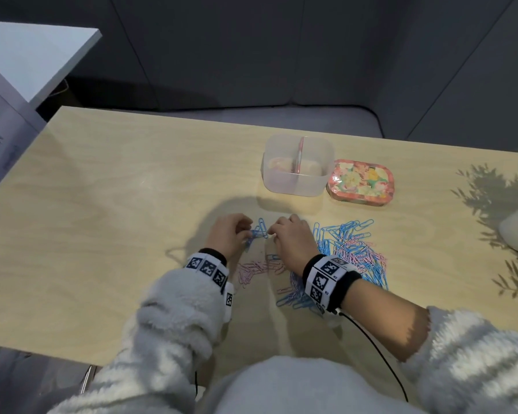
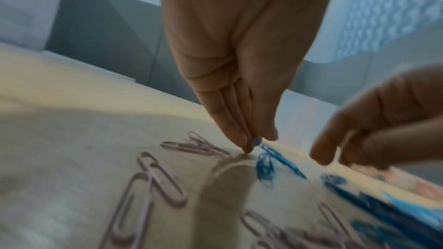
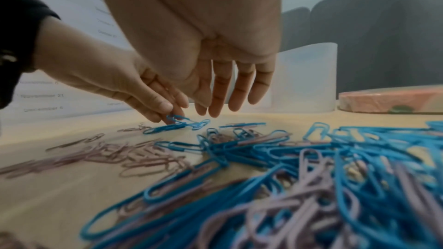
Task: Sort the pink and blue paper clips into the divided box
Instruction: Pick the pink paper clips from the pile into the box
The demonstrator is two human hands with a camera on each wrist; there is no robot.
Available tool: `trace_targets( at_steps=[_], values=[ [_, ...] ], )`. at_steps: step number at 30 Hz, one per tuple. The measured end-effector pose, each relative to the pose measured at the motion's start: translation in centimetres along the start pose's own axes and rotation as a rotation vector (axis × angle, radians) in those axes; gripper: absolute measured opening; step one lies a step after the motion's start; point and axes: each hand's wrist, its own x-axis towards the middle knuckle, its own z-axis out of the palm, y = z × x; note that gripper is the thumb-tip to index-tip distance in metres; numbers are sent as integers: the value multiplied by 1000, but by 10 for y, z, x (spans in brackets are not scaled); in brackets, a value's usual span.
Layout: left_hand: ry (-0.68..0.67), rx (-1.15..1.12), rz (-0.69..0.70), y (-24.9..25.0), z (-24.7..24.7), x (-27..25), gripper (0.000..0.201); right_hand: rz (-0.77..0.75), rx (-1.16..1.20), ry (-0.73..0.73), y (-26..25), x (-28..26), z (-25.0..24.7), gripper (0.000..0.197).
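Two hands are down on the counter (image 1: pixel 108 186), working one small knot of blue clips (image 1: pixel 259 230) that lies right between them. The left hand (image 1: pixel 228 236) has its fingers (image 2: pixel 236 135) pressed together, thumb against them, pinching one end of that blue knot, which trails down from the fingertips onto the wood. The right hand (image 1: pixel 292 239) hovers just beside it; in its wrist view the fingers (image 3: pixel 220 92) hang long and slightly spread, tips just above the knot, holding nothing that I can see.

Just behind the left fingers lies a loose patch of pink clips (image 1: pixel 253 271). Behind and outward of the right fingers sprawls the big mixed pile (image 1: pixel 350 252), pink and blue tangled. The divided box (image 1: pixel 296 186) stands well ahead of the right fingers, its flowered lid (image 1: pixel 359 182) just beside it.

My read: these blue ones are hooked together. Best to keep the left pinch firm, let the right fingertips take the free end and ease the clips apart, not yank. Lift only blue, check no pink rides along, then carry the lot forward to one compartment. Which one holds which colour, I cannot tell.
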Motion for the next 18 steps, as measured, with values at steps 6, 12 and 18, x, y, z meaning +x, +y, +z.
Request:
trace_targets(
  at_steps=[6,12,18],
  values=[
    [98,151,0,-29,-27,-22,19,-124,-9,-81,-1,0,3,31],
    [39,163,-24,-43,-27,-44,26,-264,-195,-115,-12,4,10,39],
    [82,128,-95,-54,-25,-67,24,-297,-142,-121,-24,19,0,42]
  ],
)
